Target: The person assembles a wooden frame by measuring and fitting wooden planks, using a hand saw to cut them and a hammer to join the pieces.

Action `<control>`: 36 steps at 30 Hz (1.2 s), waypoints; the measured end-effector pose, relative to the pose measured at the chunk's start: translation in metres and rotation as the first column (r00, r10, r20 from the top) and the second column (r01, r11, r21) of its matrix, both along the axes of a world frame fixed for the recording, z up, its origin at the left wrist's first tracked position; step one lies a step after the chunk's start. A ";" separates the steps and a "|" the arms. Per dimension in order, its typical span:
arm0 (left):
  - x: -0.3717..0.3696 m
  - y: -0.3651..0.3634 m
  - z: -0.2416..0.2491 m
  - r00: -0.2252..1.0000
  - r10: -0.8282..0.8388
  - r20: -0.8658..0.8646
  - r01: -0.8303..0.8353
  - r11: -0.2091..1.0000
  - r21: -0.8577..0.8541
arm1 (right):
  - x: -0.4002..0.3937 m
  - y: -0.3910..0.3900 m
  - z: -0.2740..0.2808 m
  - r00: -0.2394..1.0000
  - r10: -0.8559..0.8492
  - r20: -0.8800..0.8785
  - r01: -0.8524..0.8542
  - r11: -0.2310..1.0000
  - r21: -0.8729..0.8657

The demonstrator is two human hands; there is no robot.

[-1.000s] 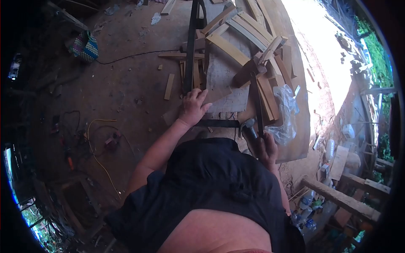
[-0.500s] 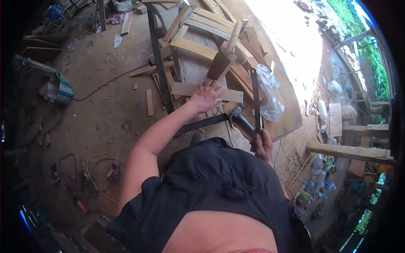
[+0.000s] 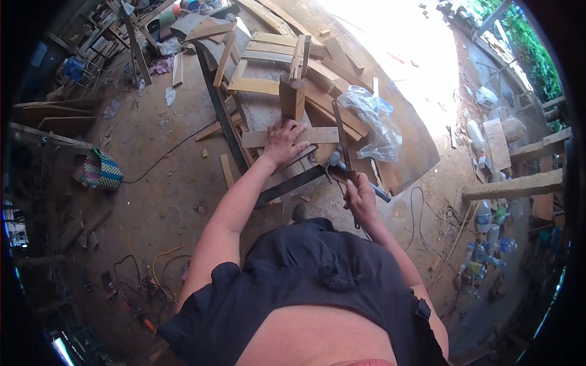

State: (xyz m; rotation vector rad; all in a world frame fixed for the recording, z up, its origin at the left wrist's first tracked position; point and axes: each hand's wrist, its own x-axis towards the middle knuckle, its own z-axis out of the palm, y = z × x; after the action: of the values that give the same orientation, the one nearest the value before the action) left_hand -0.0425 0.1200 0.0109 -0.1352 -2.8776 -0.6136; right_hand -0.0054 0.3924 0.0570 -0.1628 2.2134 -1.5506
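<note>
My left hand (image 3: 284,143) lies over a pale wooden board (image 3: 322,135), fingers spread across it and thumb apart, at the foot of a wooden post (image 3: 292,100) that belongs to a slatted wooden frame (image 3: 253,84). My right hand (image 3: 361,198) is closed around a long, narrow dark bar-shaped tool (image 3: 342,135), which points away from me and has a small hole at its far end. Just beside it, a claw hammer (image 3: 334,160) rests near the table corner, its handle partly behind my right hand and the tool.
The low table has a dark edge (image 3: 292,185). Loose wood strips (image 3: 339,113) and a clear plastic bag (image 3: 379,125) lie on its right side. A woven basket (image 3: 102,169) and tangled cords (image 3: 160,271) are on the floor at left; plastic bottles (image 3: 483,244) stand at right.
My right hand has moved left and slightly up with the dark tool, closer to the board. My left hand stays on the board, its fingers now nearer together. The view has shifted.
</note>
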 end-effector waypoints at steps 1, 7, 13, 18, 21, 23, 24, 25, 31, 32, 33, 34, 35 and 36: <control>-0.001 0.001 -0.001 1.000 -0.004 0.001 0.004 1.000 -0.004 | -0.003 0.000 -0.004 0.997 0.034 -0.074 -0.027 0.996 0.089; 0.002 0.000 -0.006 0.992 -0.005 -0.123 -0.004 0.998 -0.069 | 0.003 -0.011 -0.017 0.974 0.019 -0.227 0.031 0.976 0.215; 0.005 -0.006 -0.002 0.998 0.012 -0.058 -0.017 0.997 -0.074 | 0.026 -0.032 -0.019 0.990 -0.111 -0.089 0.113 0.993 0.018; 0.000 -0.009 -0.005 0.999 0.029 -0.017 -0.029 0.999 -0.038 | 0.039 -0.067 -0.017 0.966 -0.253 0.050 0.258 0.947 -0.193; 0.004 -0.012 -0.007 0.999 0.031 -0.017 -0.031 0.999 -0.008 | 0.040 -0.088 -0.010 0.955 -0.289 0.064 0.295 0.927 -0.232; 0.006 -0.013 -0.011 0.999 0.027 -0.032 -0.027 1.000 -0.002 | 0.040 -0.100 -0.006 0.955 -0.296 0.035 0.295 0.925 -0.239; 0.005 -0.014 -0.013 0.999 0.020 -0.040 -0.020 1.000 0.007 | 0.040 -0.108 -0.001 0.948 -0.317 0.036 0.315 0.914 -0.256; 0.005 -0.017 -0.009 0.999 0.017 -0.046 -0.017 1.000 0.006 | 0.039 -0.115 0.000 0.947 -0.320 0.031 0.317 0.912 -0.259; 0.003 -0.034 -0.006 0.994 -0.088 -0.069 0.100 0.977 0.191 | 0.026 -0.131 -0.006 0.889 -0.456 -0.032 0.427 0.853 -0.302; 0.001 -0.038 -0.016 0.984 -0.109 -0.143 0.147 0.946 0.288 | 0.020 -0.134 -0.003 0.876 -0.481 -0.046 0.451 0.848 -0.279; 0.001 -0.049 -0.008 0.976 -0.174 -0.130 0.211 0.902 0.376 | 0.018 -0.138 0.001 0.852 -0.523 0.023 0.505 0.809 -0.300; 0.005 -0.063 0.006 0.964 -0.238 -0.117 0.265 0.846 0.462 | 0.014 -0.135 -0.005 0.858 -0.513 0.029 0.498 0.816 -0.294; 0.011 -0.073 0.012 0.958 -0.196 -0.209 0.270 0.862 0.429 | 0.011 -0.130 -0.020 0.866 -0.499 0.032 0.481 0.815 -0.324; 0.012 -0.087 0.015 0.939 -0.144 -0.312 0.265 0.881 0.391 | 0.007 -0.130 -0.031 0.860 -0.510 0.032 0.484 0.793 -0.369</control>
State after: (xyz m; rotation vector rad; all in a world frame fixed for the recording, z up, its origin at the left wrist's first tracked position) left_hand -0.0301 0.0331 0.0259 -0.4289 -2.4098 -1.1527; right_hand 0.0017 0.2624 0.0258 0.2946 2.0946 -2.2720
